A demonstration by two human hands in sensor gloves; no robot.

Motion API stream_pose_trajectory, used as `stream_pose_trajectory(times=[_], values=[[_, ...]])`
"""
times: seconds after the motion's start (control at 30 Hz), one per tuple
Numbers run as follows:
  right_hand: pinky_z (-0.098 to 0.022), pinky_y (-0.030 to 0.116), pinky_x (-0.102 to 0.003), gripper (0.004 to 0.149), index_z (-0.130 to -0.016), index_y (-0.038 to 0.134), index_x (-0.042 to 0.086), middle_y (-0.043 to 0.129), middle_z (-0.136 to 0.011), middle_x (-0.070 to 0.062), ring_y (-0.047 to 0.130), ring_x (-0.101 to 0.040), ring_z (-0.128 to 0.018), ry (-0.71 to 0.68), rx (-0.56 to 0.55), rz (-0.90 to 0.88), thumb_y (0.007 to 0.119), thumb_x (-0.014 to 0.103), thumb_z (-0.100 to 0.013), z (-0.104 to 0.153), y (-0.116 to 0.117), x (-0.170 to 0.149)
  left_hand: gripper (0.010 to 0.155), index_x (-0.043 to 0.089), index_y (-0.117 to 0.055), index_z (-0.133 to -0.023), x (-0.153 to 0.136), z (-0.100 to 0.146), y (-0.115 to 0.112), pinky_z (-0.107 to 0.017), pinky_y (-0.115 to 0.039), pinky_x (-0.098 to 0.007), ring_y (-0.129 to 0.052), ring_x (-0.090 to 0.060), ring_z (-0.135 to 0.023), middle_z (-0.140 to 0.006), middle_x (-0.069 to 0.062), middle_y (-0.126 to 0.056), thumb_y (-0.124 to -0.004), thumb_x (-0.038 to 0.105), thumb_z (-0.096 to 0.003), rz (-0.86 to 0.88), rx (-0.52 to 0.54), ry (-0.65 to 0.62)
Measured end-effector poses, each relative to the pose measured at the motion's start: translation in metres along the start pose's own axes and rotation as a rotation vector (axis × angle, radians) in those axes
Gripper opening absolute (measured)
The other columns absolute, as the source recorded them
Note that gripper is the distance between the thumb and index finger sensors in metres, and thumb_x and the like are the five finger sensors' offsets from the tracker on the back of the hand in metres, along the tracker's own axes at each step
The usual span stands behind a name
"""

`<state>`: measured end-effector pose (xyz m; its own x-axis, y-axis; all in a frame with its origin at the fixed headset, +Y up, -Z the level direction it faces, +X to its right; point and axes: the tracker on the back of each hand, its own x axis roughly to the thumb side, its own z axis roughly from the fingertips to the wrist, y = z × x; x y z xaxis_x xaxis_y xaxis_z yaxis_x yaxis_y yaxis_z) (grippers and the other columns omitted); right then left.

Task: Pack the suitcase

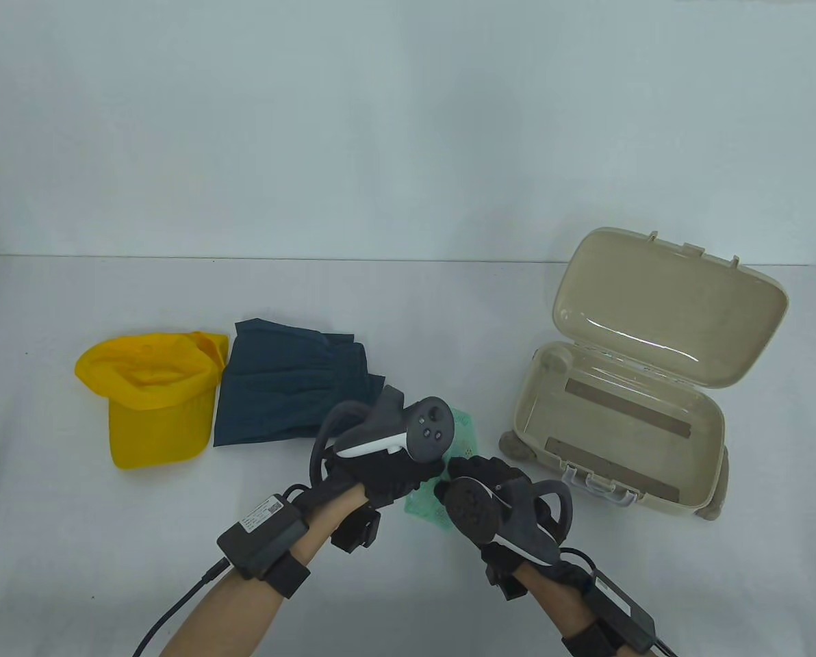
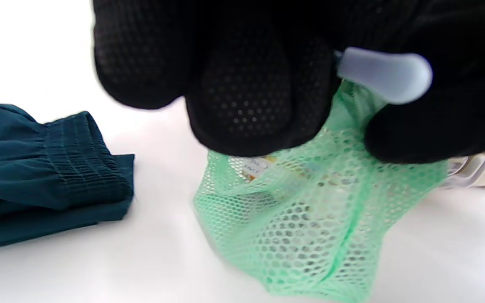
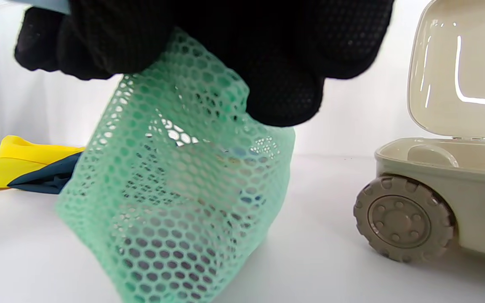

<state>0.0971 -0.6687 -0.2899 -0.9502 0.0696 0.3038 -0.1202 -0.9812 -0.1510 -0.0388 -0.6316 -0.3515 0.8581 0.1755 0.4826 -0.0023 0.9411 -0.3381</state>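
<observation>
Spreading across the whole lower part of the table view, the white table [image 1: 107,582] meets a pale, plain backdrop behind it. Largest of the things on it, the beige suitcase [image 1: 620,438] lies open at the right, its lid [image 1: 668,315] tilted up and back, its long axis running from near-right to far-left. Only the right wrist view shows its ribbed grey wheel [image 3: 402,219] resting on the table; from above the wheels are mere nubs at the corners.

Left of centre lies the folded dark blue garment [image 1: 285,390], touching the yellow cap [image 1: 151,397] beside it; the left wrist view alone reveals the garment's gathered elastic band.

Between garment and suitcase, both hands meet over a green mesh bag [image 1: 463,445], which from above is nearly hidden under the trackers. The wrist views show it plainly: it hangs from the fingers with its lower end at the table, pinched at the top by the left hand [image 1: 380,472] and the right hand [image 1: 490,499]. A pale zipper pull [image 2: 385,75] shows among the gloved fingers in the left wrist view, and blurred small items sit inside the mesh.
</observation>
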Motion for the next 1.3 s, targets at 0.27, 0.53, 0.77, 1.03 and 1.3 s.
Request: stream_pose_trajectory(times=[0.27,0.53,0.77,1.03,1.3], values=[[-0.043,0.086,-0.033,0.048,-0.079,0.086,0.02,0.1,-0.064,0.003,0.102,-0.015,-0.052,0.019,-0.079,0.055,0.076,0.05,-0.044,-0.003,-0.001,-0.006,0.043,0.017,-0.086,-0.083,0.003,-0.005,0.008,-0.036,-0.089,-0.032,-0.104,-0.009,-0.035,-0.059,0.005,-0.1,-0.072,0.04,-0.0503,-0.035,0.075,0.029],[-0.043,0.086,-0.033,0.048,-0.08,0.085,0.019,0.099,-0.065,0.002,0.102,-0.016,-0.053,-0.069,-0.09,0.154,0.076,0.049,-0.044,0.005,0.004,0.013,0.043,0.023,-0.084,-0.084,-0.022,-0.023,0.017,-0.037,-0.09,-0.03,-0.104,-0.007,-0.038,-0.061,0.01,-0.099,-0.07,0.043,-0.0494,-0.22,0.227,0.239],[-0.044,0.086,-0.033,0.048,-0.079,0.086,0.018,0.1,-0.064,0.002,0.102,-0.015,-0.052,-0.164,-0.057,0.208,0.076,0.05,-0.043,0.012,0.007,0.025,0.043,0.026,-0.083,-0.085,-0.046,-0.067,-0.002,-0.038,-0.09,-0.03,-0.105,-0.005,-0.04,-0.063,0.012,-0.099,-0.069,0.044,-0.0485,-0.168,0.182,0.374],[-0.044,0.086,-0.034,0.048,-0.078,0.087,0.018,0.1,-0.064,0.002,0.102,-0.016,-0.052,-0.192,-0.02,0.248,0.077,0.05,-0.043,0.011,0.01,0.028,0.043,0.028,-0.083,-0.085,-0.064,-0.09,-0.013,-0.04,-0.09,-0.03,-0.105,-0.008,-0.043,-0.065,0.012,-0.099,-0.069,0.044,-0.0476,-0.076,0.126,0.431],[-0.045,0.085,-0.036,0.051,-0.083,0.084,0.021,0.099,-0.068,0.001,0.101,-0.018,-0.055,-0.127,0.051,0.173,0.076,0.051,-0.043,0.004,0.008,0.012,0.058,0.027,-0.068,-0.1,-0.062,-0.047,0.001,-0.055,-0.085,-0.039,-0.102,-0.014,-0.068,-0.088,0.004,-0.09,-0.064,0.052,-0.0491,-0.072,0.245,0.342]])
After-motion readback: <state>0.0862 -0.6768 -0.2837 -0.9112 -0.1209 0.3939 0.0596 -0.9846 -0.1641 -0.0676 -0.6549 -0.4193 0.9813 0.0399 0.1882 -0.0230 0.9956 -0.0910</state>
